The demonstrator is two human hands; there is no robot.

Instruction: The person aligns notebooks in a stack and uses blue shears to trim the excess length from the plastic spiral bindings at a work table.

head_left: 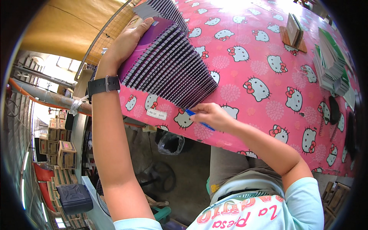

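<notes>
A tall stack of spiral-bound notebooks [170,65] stands on the pink table, their black bindings facing me and a purple cover on top. My left hand [128,40] grips the upper left of this stack. Its thumb lies on the purple cover, while the other fingers are mostly hidden. Low at the stack's near corner, my right hand [211,115] is closed around a blue pen [207,126]. The front end of the pen meets the lowest bindings; whether it touches them I cannot tell. A small white printed label [156,114] lies left of that hand.
Behind the first stack is another spiral-bound stack [168,11]. Green-and-white booklets [331,65] pile up at the right, near a wooden holder [293,36]. A pink patterned cover [245,92] spans the table. Below its front edge are a plastic bag [171,143] and a fan [163,176].
</notes>
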